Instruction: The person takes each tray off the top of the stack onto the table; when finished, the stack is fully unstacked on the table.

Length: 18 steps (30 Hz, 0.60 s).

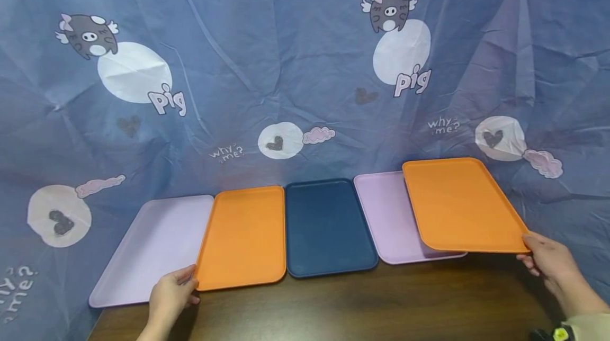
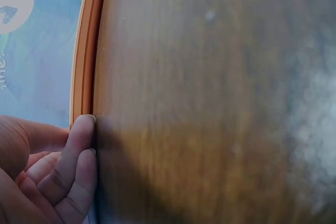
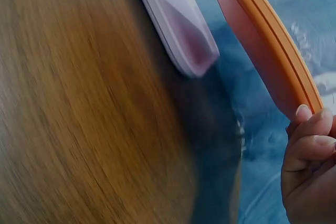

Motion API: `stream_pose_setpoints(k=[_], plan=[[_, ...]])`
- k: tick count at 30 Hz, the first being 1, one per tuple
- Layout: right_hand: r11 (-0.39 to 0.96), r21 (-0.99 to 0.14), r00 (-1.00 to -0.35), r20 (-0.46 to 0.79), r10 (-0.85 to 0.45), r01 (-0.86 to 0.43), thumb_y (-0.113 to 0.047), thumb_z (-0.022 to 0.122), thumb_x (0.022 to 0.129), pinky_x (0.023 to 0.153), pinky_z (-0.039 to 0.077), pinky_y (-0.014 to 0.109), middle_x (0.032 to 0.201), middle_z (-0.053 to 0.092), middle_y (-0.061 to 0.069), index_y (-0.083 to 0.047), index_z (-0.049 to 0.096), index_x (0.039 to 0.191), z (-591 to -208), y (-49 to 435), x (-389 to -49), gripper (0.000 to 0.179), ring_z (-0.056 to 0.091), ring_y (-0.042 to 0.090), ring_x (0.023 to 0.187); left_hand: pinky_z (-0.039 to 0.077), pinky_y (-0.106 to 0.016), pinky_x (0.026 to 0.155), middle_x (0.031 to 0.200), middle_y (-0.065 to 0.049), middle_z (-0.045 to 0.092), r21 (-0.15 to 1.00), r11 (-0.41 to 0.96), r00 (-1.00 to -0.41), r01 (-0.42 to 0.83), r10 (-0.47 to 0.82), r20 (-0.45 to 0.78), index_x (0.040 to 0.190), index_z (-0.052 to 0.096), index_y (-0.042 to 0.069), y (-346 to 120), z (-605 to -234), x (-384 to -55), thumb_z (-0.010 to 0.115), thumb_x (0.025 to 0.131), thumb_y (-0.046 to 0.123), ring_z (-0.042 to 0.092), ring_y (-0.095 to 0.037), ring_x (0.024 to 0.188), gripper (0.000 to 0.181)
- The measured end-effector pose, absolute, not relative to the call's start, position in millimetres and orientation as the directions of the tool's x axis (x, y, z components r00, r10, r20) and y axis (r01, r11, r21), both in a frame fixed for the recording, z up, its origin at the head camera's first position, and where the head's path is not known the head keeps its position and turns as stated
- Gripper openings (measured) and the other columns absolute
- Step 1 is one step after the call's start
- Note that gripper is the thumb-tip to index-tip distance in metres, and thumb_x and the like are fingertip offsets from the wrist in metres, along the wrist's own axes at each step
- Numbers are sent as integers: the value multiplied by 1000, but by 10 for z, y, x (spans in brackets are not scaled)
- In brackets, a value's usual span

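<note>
Five trays stand in a row in the head view. My right hand (image 1: pixel 553 267) pinches the near right corner of an orange tray (image 1: pixel 464 206), which is raised and overlaps part of a pink tray (image 1: pixel 388 219). The right wrist view shows thumb and fingers on the rim of that orange tray (image 3: pixel 278 51), apart from the pink tray (image 3: pixel 178 24). My left hand (image 1: pixel 171 296) pinches the near left corner of another orange tray (image 1: pixel 243 238). A pale lilac tray (image 1: pixel 157 251) lies left of it, and a dark blue tray (image 1: pixel 329 227) lies to its right.
A brown wooden table (image 1: pixel 310 309) extends in front of the trays. Behind them hangs a blue cloth (image 1: pixel 310 65) printed with pigs, hearts and words; it also shows at both sides. A dark band with a yellow-green piece (image 1: pixel 561 334) is at my right wrist.
</note>
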State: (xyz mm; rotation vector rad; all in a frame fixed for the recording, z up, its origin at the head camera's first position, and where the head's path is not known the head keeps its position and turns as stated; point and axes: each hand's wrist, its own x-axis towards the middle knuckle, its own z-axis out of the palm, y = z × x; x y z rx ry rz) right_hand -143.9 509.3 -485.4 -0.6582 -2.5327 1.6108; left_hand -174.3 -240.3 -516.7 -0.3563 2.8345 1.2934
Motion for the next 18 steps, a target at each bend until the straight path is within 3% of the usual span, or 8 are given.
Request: stream_pose_setpoints(k=[14,18], plan=[[409,-825,-845,-145,514,390,-26,23,111,47,46,20,53,56,-19,15,19,157,-4900,5350,-1559,62,51,0,49,62,-27,54,129,-33,63,737,639,-971,-220,-217,-102,142,54,-11,-2467,-5172,-1709,61,98,3,73,-15,57,47],[384,-814,-798,-151,584,435,-27,23,111,49,47,23,55,54,-16,13,24,158,-4906,5361,-1611,61,52,3,51,61,-26,53,131,-34,61,736,641,-970,-218,-222,-94,141,55,-11,-2479,-5165,-1689,61,98,3,73,-15,56,46]])
